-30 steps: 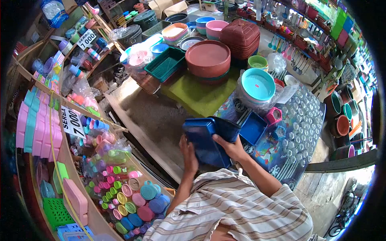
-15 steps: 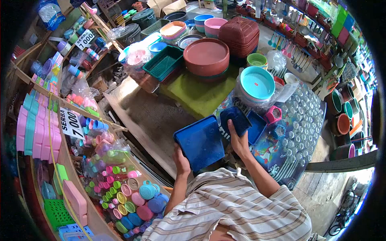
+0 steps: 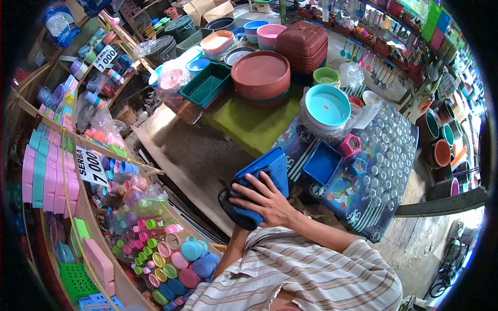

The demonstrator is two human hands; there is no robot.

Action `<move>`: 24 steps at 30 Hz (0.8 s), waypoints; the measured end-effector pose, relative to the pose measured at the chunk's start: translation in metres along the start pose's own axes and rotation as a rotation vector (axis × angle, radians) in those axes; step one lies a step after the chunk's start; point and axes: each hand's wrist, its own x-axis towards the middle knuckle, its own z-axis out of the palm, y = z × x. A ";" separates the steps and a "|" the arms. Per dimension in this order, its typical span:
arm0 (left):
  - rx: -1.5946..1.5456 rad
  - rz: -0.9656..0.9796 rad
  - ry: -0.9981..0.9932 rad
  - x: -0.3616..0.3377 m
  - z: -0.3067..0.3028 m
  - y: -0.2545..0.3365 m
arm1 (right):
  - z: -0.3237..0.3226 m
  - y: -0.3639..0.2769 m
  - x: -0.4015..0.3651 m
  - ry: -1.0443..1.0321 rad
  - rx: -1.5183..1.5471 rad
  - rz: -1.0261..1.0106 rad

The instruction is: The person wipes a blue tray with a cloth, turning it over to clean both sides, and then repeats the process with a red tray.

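Observation:
A blue plastic tray [image 3: 277, 165] is tilted up in front of my striped shirt. My right hand [image 3: 267, 205] lies across it with fingers spread, pressing a dark blue cloth [image 3: 231, 202] against its near left side. Part of the cloth bunches up past the fingertips. My left hand [image 3: 238, 234] supports the tray from the left. Only its wrist area shows, since the cloth and tray hide the fingers. Another blue tray [image 3: 322, 163] lies on the patterned table to the right of my hands.
On the patterned table [image 3: 311, 199] are turquoise basins [image 3: 328, 105], a pink container [image 3: 350, 145] and several glass jars [image 3: 386, 160]. Brown basins [image 3: 261, 74] and a green basket [image 3: 207, 85] stand farther back. Shelves of colourful cups [image 3: 155, 254] line my left side.
My right hand has moved left with the cloth, from above the tray on the table onto the held tray. The held tray has tipped, and my left fingers are now hidden.

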 end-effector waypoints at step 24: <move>-0.513 -0.165 -0.066 0.037 -0.014 -0.017 | 0.045 -0.011 -0.014 0.322 0.615 0.323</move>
